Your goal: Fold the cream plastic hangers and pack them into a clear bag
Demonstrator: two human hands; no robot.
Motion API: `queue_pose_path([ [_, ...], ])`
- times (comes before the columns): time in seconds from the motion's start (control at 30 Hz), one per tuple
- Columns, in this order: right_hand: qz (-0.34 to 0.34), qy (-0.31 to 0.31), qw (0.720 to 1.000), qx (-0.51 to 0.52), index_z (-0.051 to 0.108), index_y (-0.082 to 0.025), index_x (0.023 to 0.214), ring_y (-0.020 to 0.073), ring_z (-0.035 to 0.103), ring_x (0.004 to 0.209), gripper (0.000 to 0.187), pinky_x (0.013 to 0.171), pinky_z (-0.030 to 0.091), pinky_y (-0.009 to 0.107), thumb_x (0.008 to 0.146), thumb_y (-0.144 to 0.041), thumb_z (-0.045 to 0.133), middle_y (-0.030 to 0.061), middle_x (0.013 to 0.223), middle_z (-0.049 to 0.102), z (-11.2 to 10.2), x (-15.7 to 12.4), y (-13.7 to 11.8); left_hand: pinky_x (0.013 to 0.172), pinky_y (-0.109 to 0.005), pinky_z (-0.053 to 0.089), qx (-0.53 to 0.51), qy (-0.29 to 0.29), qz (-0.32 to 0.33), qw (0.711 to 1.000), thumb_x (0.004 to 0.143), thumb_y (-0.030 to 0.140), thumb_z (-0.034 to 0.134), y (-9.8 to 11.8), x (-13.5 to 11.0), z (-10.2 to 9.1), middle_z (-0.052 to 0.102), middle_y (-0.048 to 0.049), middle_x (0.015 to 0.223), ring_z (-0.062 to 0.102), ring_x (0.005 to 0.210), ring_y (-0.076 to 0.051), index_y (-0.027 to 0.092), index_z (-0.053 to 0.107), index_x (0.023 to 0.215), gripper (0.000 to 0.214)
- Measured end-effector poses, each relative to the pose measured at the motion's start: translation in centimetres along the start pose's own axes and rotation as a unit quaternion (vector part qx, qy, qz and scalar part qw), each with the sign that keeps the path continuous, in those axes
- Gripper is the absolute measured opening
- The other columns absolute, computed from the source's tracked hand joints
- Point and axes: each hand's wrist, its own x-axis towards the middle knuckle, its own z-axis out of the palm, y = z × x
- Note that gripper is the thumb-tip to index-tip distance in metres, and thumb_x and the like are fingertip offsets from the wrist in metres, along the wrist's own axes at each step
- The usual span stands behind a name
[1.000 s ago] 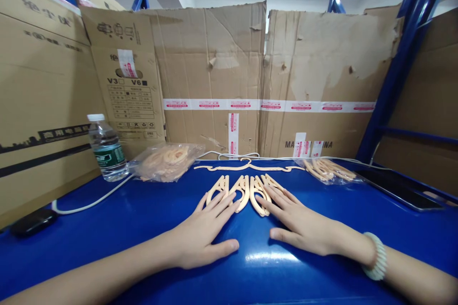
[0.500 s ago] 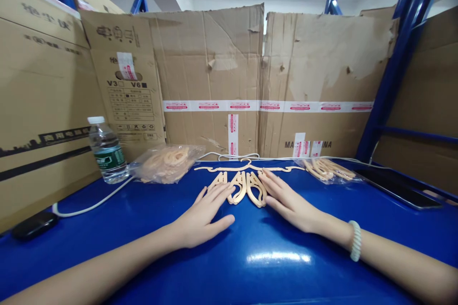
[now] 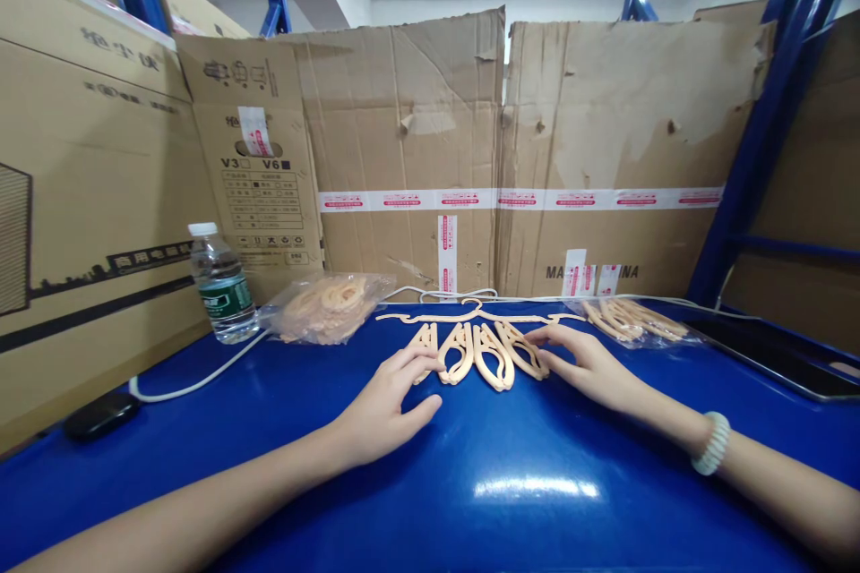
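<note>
Several folded beige hangers lie fanned in a row on the blue table, the two middle ones, a left-middle folded hanger [image 3: 459,358] and a right-middle folded hanger [image 3: 495,367], uncovered. Behind them lies an unfolded hanger [image 3: 477,315] with its hook pointing away. My left hand [image 3: 393,398] is open, its fingers over the leftmost folded hanger [image 3: 425,340] and partly hiding it. At the right end, my right hand [image 3: 595,372] has its fingertips on the edge of the rightmost folded hanger [image 3: 520,347]; finger and thumb are apart, not visibly closed round it.
A bag of hanger parts [image 3: 329,309] and a water bottle [image 3: 225,286] stand at the left, near a black device [image 3: 100,414] and a white cable [image 3: 194,389]. Back right are another bag of hangers [image 3: 628,320] and a dark tablet-like device [image 3: 772,358]. Cardboard [image 3: 403,152] walls the back.
My right hand has moved right, uncovering the folded hangers on that side; its fingers are more bent. My left hand stays over the left end. The view has shifted slightly.
</note>
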Motion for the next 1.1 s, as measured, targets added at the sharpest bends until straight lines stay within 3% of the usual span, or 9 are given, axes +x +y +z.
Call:
queue_pose_path([
  [0.27, 0.006, 0.009, 0.999, -0.040, 0.062, -0.017, 0.107, 0.0285, 0.061, 0.105, 0.031, 0.095, 0.047, 0.046, 0.088, -0.034, 0.045, 0.0115, 0.111, 0.067, -0.5, 0.7, 1.9, 0.102, -0.042, 0.042, 0.003, -0.009, 0.013, 1.000, 0.085, 0.017, 0.053, -0.1, 0.1, -0.1, 0.059, -0.0064, 0.119, 0.054, 0.115, -0.024, 0.023, 0.063, 0.103, 0.022],
  [0.47, 0.019, 0.010, 0.994, -0.107, 0.057, -0.015, 0.122, 0.0296, 0.057, 0.115, 0.043, 0.101, 0.044, 0.048, 0.090, -0.040, 0.040, 0.0146, 0.123, 0.062, -1.0, 1.4, 4.3, 0.100, -0.040, 0.042, 0.006, -0.013, 0.047, 0.999, 0.085, 0.014, 0.053, -0.1, -0.1, -0.1, 0.063, -0.0052, 0.112, 0.055, 0.109, -0.022, 0.022, 0.062, 0.104, 0.023],
  [0.73, 0.018, -0.039, 0.985, -0.166, 0.043, -0.007, 0.137, 0.0306, 0.045, 0.129, 0.059, 0.109, 0.036, 0.049, 0.093, -0.045, 0.037, 0.0206, 0.139, 0.047, -0.9, 2.3, 6.3, 0.099, -0.040, 0.041, 0.000, -0.008, 0.058, 0.998, 0.085, 0.013, 0.053, 0.0, 0.1, 0.1, 0.066, -0.0050, 0.108, 0.058, 0.105, -0.021, 0.021, 0.063, 0.098, 0.019],
  [0.93, 0.031, -0.040, 0.982, -0.180, 0.045, -0.011, 0.138, 0.0280, 0.045, 0.130, 0.050, 0.110, 0.035, 0.047, 0.092, -0.028, 0.037, 0.0167, 0.139, 0.049, -0.3, 3.9, 7.8, 0.094, -0.038, 0.044, 0.002, -0.005, 0.067, 0.998, 0.085, 0.013, 0.051, 0.1, 0.1, 0.1, 0.067, -0.0052, 0.105, 0.059, 0.102, -0.021, 0.021, 0.063, 0.097, 0.019],
  [1.1, 0.038, -0.049, 0.983, -0.171, 0.048, -0.007, 0.135, 0.0299, 0.046, 0.129, 0.049, 0.109, 0.036, 0.047, 0.088, -0.021, 0.040, 0.0188, 0.137, 0.051, 0.3, 5.0, 8.3, 0.094, -0.040, 0.044, 0.004, -0.008, 0.074, 0.997, 0.086, 0.015, 0.050, 0.1, 0.0, 0.2, 0.066, -0.0059, 0.106, 0.059, 0.102, -0.022, 0.021, 0.063, 0.096, 0.018],
])
